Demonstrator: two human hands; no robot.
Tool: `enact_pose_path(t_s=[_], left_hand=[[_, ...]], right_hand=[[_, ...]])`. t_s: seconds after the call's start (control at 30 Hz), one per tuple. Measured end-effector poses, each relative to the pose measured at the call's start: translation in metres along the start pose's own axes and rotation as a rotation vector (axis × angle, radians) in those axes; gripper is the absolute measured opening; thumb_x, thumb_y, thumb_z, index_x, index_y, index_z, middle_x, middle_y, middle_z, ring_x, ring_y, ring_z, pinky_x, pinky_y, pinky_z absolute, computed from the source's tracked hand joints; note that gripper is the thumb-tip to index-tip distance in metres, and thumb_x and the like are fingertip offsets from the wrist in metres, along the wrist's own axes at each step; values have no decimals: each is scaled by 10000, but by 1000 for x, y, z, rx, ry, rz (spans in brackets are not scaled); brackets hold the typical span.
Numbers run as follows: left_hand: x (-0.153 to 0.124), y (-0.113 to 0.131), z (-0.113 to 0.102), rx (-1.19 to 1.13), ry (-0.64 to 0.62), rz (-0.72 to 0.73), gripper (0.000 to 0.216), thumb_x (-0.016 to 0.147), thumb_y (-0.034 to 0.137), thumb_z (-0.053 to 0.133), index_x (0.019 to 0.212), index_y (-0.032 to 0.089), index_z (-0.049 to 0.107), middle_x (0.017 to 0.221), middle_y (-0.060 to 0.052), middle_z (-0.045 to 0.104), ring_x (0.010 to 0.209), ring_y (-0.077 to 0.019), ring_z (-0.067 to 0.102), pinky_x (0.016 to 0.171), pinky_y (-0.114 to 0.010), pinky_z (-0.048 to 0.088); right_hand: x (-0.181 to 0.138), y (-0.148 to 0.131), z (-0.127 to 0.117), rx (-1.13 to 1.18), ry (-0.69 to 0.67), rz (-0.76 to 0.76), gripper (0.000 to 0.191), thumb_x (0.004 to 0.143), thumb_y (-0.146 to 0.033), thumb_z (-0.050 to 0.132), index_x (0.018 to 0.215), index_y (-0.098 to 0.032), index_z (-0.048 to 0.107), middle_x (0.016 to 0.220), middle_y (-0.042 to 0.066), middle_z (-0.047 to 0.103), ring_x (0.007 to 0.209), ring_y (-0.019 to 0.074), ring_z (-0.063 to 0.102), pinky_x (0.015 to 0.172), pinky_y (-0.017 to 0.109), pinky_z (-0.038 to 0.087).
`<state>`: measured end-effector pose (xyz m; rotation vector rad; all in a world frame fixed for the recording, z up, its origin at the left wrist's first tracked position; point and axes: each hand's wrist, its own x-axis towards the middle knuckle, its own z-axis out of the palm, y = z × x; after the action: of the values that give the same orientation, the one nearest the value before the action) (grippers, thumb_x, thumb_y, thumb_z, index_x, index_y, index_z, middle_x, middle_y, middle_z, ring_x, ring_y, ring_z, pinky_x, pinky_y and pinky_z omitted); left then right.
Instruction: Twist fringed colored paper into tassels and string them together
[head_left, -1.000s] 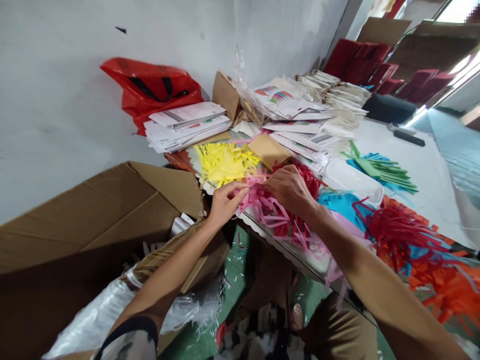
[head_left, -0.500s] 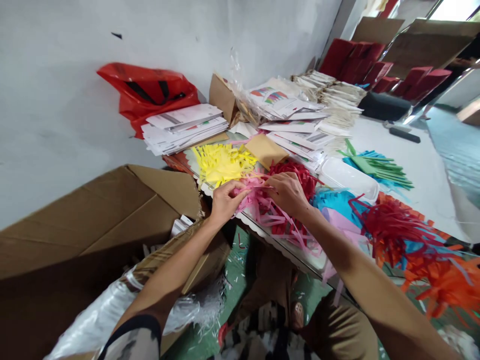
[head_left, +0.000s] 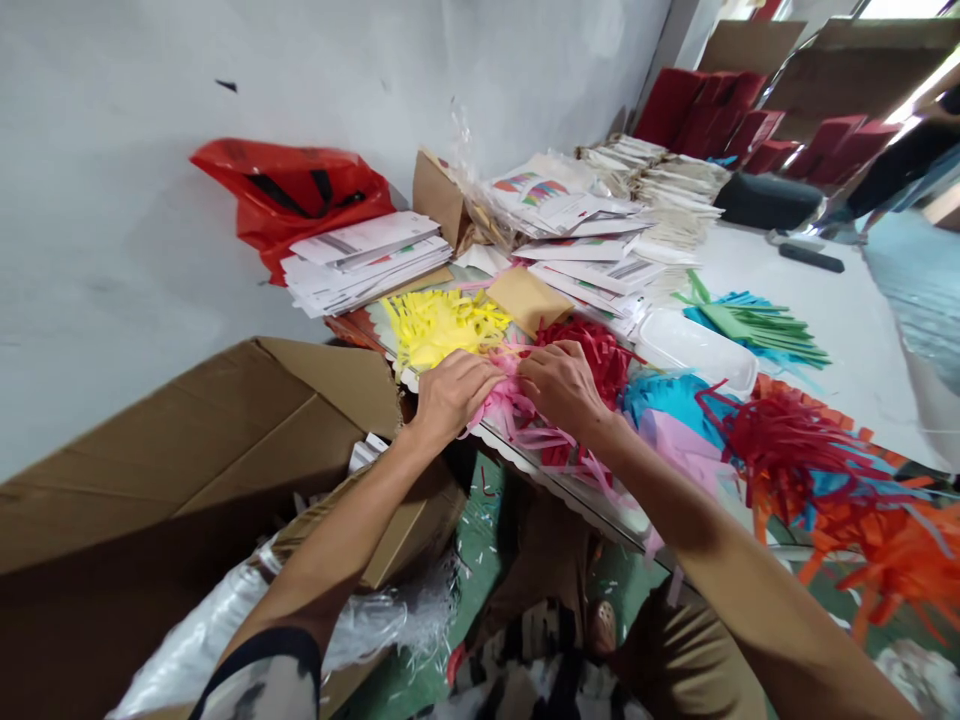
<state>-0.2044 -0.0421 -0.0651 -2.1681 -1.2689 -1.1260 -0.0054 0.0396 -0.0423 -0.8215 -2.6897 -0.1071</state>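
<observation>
Both my hands rest on a heap of pink paper strips at the near edge of the table. My left hand is closed with its fingers curled into the strips. My right hand pinches the same pink strips just to the right, almost touching the left. A pile of yellow strips lies right behind my left hand. Dark red strips lie behind my right hand.
A large open cardboard box stands at the left below the table. Stacks of white printed paper, a red plastic bag, a brown envelope, a white tray, and blue, green, red and orange strips cover the table.
My hands have drawn closer together over the pink strips, and my left fingers have curled down into them. The view has shifted slightly.
</observation>
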Motion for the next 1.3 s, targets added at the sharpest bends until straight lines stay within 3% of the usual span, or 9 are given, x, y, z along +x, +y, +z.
enact_pose_path(t_s=[0.2, 0.33, 0.5, 0.7, 0.8, 0.97, 1.1, 1.3], left_hand=[[1, -6, 2, -63, -7, -67, 119, 1010, 311, 688, 980, 221, 761, 902, -57, 796, 807, -196, 700, 760, -341, 512], [6, -6, 3, -143, -36, -164, 189, 1019, 365, 670, 938, 239, 785, 899, -57, 803, 816, -207, 701, 782, -366, 512], [21, -5, 4, -237, 30, -287, 224, 1003, 373, 689, 849, 244, 789, 855, -27, 812, 817, -199, 714, 820, -375, 515], [36, -9, 8, -383, 70, -378, 228, 970, 376, 723, 800, 243, 796, 811, -13, 798, 778, -183, 699, 792, -342, 512], [33, -10, 11, -481, 109, -468, 182, 962, 391, 732, 898, 241, 813, 930, -32, 813, 887, -193, 725, 798, -324, 529], [18, -11, 13, -586, 106, -542, 230, 981, 431, 704, 967, 235, 823, 1028, -63, 817, 991, -208, 745, 936, -352, 561], [9, -13, 11, -624, 139, -634, 284, 995, 461, 674, 1090, 240, 824, 1101, -70, 816, 1027, -202, 749, 895, -319, 575], [5, -16, 11, -603, 174, -590, 142, 891, 363, 787, 897, 229, 833, 947, -53, 818, 890, -187, 755, 824, -313, 589]], right_hand=[[-7, 10, 8, 86, 77, 26, 163, 1004, -298, 651, 1128, -227, 729, 1154, 74, 788, 1054, 259, 659, 1015, 425, 318], [-8, 9, 8, 125, 127, 39, 151, 1011, -304, 640, 1104, -243, 741, 1124, 67, 793, 1039, 256, 657, 1036, 435, 324], [-5, 6, 3, 227, 189, 52, 165, 1041, -328, 616, 1042, -270, 770, 1135, 48, 803, 1065, 231, 669, 1072, 414, 330], [8, 5, 1, 397, 274, 118, 188, 1006, -266, 626, 953, -257, 806, 1034, 35, 808, 970, 203, 715, 923, 338, 440], [13, 6, -2, 440, 278, 96, 186, 966, -223, 639, 908, -261, 812, 1066, 15, 814, 974, 189, 728, 917, 325, 453], [18, 8, -9, 397, 275, 68, 182, 935, -217, 643, 883, -262, 811, 1110, 2, 823, 1015, 207, 725, 953, 357, 437], [19, 6, -15, 330, 264, 29, 201, 931, -201, 621, 845, -252, 794, 1097, 8, 828, 992, 210, 706, 987, 384, 413], [19, 3, -16, 276, 228, -6, 195, 920, -205, 629, 823, -258, 790, 1160, 1, 824, 1056, 230, 689, 1052, 423, 380]])
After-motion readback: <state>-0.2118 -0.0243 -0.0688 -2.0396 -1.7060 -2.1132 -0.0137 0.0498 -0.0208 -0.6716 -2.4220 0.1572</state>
